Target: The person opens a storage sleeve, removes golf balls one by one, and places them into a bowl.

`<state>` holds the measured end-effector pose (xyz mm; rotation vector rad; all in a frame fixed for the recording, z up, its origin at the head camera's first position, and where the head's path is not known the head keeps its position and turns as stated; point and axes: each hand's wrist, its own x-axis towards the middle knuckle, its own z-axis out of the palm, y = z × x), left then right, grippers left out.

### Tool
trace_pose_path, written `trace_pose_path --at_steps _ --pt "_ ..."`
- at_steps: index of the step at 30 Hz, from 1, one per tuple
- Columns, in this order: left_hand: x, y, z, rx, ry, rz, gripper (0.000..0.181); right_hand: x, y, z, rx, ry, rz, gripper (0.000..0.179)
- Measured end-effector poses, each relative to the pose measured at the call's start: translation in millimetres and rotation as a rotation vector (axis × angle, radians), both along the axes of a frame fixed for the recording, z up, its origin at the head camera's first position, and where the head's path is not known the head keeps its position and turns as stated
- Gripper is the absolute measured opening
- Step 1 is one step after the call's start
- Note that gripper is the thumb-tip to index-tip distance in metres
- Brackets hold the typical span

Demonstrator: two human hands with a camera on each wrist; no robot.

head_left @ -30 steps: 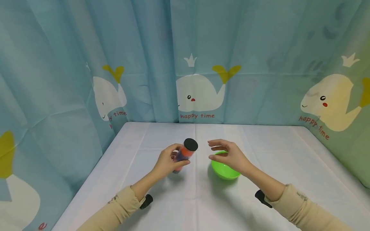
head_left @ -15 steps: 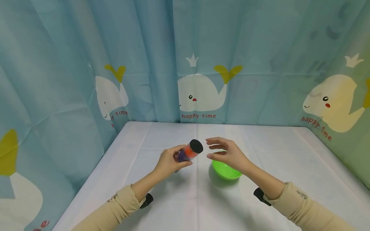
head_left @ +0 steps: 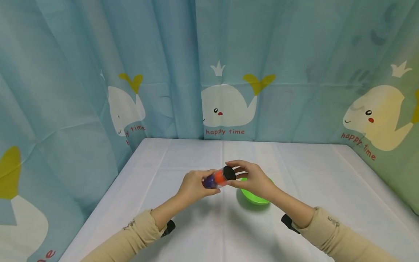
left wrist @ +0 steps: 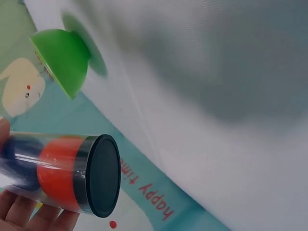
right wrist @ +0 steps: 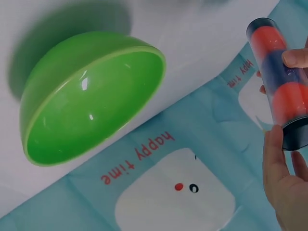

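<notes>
My left hand [head_left: 191, 187] grips a clear tube [head_left: 214, 179] with black ends, tilted and held above the table. Inside, orange balls [left wrist: 58, 171] and dark blue balls [left wrist: 21, 159] show through the wall. In the head view my right hand [head_left: 253, 180] has thumb and fingers on either side of the black lid [head_left: 229, 173] at the tube's right end. The right wrist view shows its fingertips [right wrist: 275, 137] touching that end, with the thumb hidden. Behind and below the right hand, a green bowl [head_left: 255, 197] stands on the table, partly covered by that hand in the head view.
A white cloth covers the table [head_left: 183, 233]. Blue curtains [head_left: 170, 54] printed with whales hang along its back and sides. Small black devices [head_left: 168, 228] are worn under both wrists.
The tube has tilted from nearly upright towards level, its lid swinging right. My right hand has moved slightly left and down, from apart to the lid. The bowl has stayed in place.
</notes>
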<state>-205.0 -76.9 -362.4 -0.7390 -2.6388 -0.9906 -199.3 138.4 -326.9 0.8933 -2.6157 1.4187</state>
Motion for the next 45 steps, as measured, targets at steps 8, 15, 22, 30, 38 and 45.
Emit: trace_pose_path --at_steps 8,15,22,30,38,45 --pt "2.1 -0.5 2.3 -0.011 -0.004 -0.013 0.055 3.6 -6 3.5 0.092 0.117 -0.034 0.042" --pt "0.8 -1.4 -0.6 0.032 -0.041 -0.114 0.054 4.9 -3 4.0 0.150 0.160 0.004 0.038" --pt "0.3 -1.1 0.4 0.054 -0.038 -0.145 0.055 4.7 1 6.9 0.147 0.201 0.052 0.034" --pt "1.9 -4.9 -5.6 0.052 -0.083 -0.165 0.057 5.9 -1 2.7 0.153 0.167 0.077 0.031" --pt "0.4 -6.7 -6.9 0.050 -0.089 -0.178 0.057 4.8 -1 4.1 0.178 0.175 0.103 0.032" --pt "2.7 -10.0 -2.6 0.049 -0.106 -0.185 0.057 7.2 -3 8.0 0.184 0.180 0.109 0.034"
